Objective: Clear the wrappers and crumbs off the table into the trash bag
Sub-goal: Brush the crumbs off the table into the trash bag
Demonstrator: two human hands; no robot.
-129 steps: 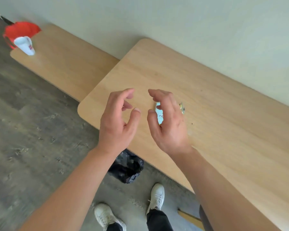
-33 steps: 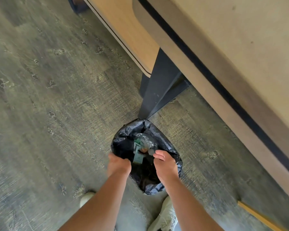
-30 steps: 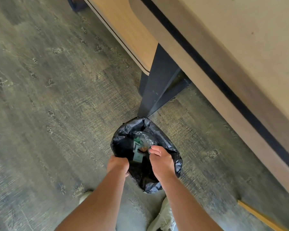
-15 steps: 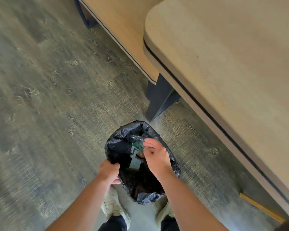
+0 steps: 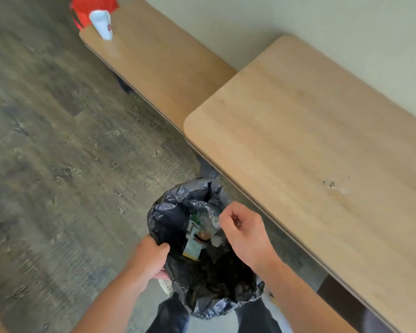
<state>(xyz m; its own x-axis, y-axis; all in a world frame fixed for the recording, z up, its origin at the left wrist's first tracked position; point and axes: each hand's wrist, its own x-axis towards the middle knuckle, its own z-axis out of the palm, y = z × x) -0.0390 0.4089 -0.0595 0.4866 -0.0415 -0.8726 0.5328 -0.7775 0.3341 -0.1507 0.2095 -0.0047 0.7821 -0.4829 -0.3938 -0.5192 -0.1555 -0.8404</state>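
A black trash bag hangs open in front of me, beside the near edge of the light wooden table. My left hand grips the bag's left rim. My right hand pinches the right rim, fingers curled. Inside the bag lie a pale green wrapper and other crumpled scraps. A few dark crumbs sit on the tabletop at the right.
A lower wooden bench runs along the wall to the left of the table, with a white cup and a red bag at its far end. Grey wood-look floor lies to the left. My legs stand below the bag.
My view has risen from the floor to the tabletop. The bag has come up with both hands on its rim, and the wrapper from the table now lies inside it.
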